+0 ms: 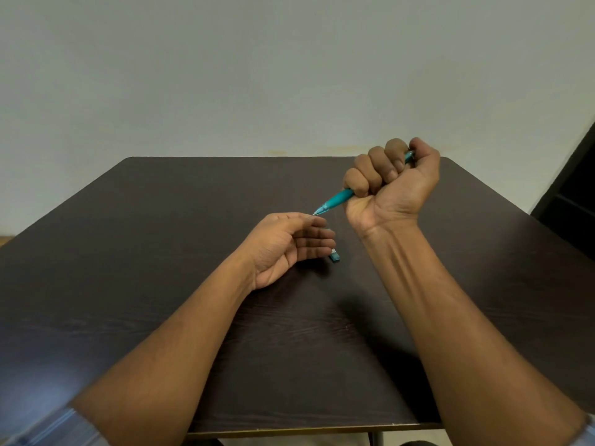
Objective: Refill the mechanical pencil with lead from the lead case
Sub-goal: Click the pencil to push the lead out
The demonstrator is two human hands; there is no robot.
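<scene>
The pencil (338, 198) is gripped in the right hand (392, 185), its tip met by fingertips of the left hand (283, 249), any pinched lead undiscernible; feeding is judged underway, steadiness needed.

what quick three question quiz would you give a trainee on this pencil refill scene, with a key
1. The right hand holds the teal plastic mechanical pencil in: A a closed fist; B a two-finger pinch; C a flat open palm.
2. True or false: the small teal lead case lies on the dark wooden table, by the left hand.
3. What does the pencil's tip point at?
Key: 1 A. 2 True. 3 The left hand's thumb and forefinger tips.
</scene>
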